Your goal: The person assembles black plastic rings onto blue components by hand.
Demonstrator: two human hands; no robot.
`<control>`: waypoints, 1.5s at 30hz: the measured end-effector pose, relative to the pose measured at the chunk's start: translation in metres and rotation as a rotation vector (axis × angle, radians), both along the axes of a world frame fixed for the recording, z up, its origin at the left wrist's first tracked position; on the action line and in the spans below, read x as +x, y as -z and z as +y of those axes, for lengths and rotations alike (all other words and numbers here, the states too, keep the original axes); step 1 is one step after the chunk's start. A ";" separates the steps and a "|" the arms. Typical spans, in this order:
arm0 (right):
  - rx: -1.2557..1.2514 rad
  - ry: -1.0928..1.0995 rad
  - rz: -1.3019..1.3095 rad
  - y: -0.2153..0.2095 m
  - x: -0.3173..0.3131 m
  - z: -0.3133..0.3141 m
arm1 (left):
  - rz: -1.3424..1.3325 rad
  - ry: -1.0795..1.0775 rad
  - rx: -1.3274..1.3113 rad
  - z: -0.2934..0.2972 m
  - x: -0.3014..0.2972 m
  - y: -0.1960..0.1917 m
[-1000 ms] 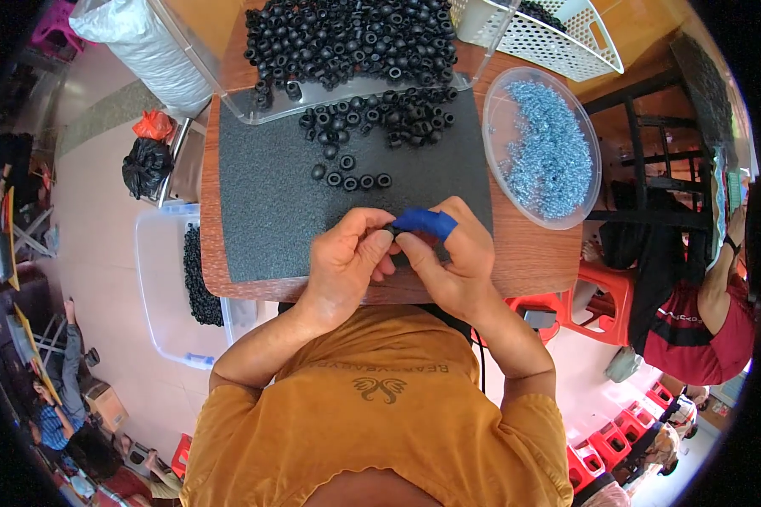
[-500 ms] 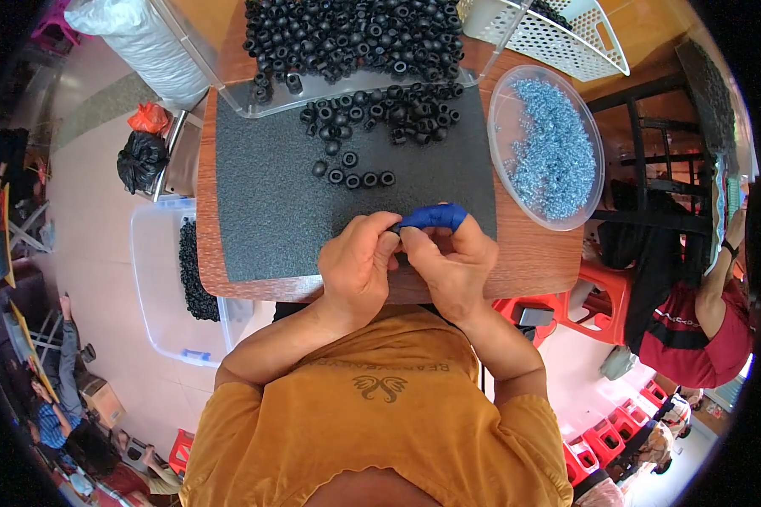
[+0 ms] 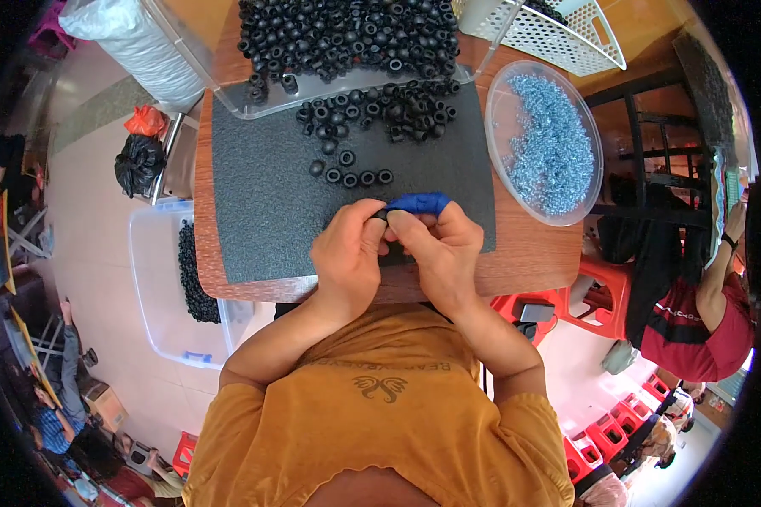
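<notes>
My left hand (image 3: 347,255) and my right hand (image 3: 441,253) meet over the near edge of a dark grey mat (image 3: 258,190). Between their pinched fingertips is a small black ring-shaped part (image 3: 381,215), mostly covered by the fingers. Blue wrapping (image 3: 420,203) covers the right index finger, which lies across the top of the part. Just beyond the hands, several black hollow parts (image 3: 350,180) sit in a short row, open ends up. Farther off, a loose heap of the same parts (image 3: 410,114) spreads over the mat.
A clear bin (image 3: 266,111) full of black parts stands at the far side. On the right are an oval tub (image 3: 493,135) of small light-blue pieces and a white perforated basket (image 3: 583,55). Below the table's left edge sits another clear bin (image 3: 144,287). Red stools (image 3: 604,296) stand right.
Both hands have shifted slightly left and away from me, still together. The black part now shows more between the fingertips. The row and heap on the mat look the same.
</notes>
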State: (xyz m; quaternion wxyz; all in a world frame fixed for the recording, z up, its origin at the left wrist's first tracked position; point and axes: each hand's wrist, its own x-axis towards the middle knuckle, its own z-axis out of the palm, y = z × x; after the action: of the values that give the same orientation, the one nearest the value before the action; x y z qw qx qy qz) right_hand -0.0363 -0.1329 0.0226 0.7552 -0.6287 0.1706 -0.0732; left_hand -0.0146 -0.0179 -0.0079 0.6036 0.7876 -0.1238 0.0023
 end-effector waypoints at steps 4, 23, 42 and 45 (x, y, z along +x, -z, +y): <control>-0.264 -0.064 -0.155 0.008 -0.003 -0.006 | 0.376 0.058 -0.290 0.007 0.004 -0.015; -1.076 -0.087 -0.601 0.017 0.012 -0.017 | 0.826 0.124 -0.727 0.003 0.021 -0.014; -0.855 -0.103 -0.356 -0.002 0.035 -0.035 | 0.096 -0.285 -0.658 0.086 0.096 0.010; -0.916 -0.139 -0.416 -0.008 0.042 -0.030 | 0.145 -0.269 -0.698 0.087 0.097 0.010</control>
State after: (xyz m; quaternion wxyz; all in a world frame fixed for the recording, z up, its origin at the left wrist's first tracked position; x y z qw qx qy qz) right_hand 0.0059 -0.1630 0.0301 0.4230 -0.8774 -0.0752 -0.2135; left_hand 0.0826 0.0693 -0.0178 0.8371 0.5419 0.0318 0.0679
